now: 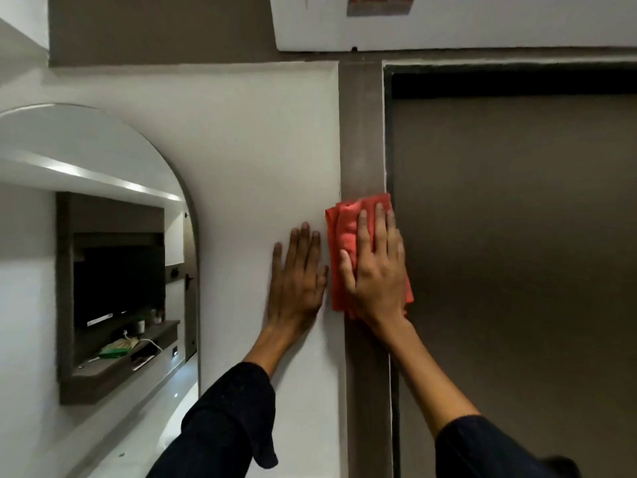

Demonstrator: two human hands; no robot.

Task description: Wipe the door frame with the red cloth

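Observation:
The brown door frame runs as a vertical strip between the white wall and the dark door. A folded red cloth lies flat against that strip at mid height. My right hand presses on the cloth with fingers spread and pointing up, covering most of it. My left hand rests flat on the white wall just left of the frame, fingers apart, holding nothing. Both arms wear dark sleeves.
The brown door fills the right side. An arched mirror on the left wall reflects a shelf with a screen and small items. A white box-like unit hangs above the door. The white wall lies between mirror and frame.

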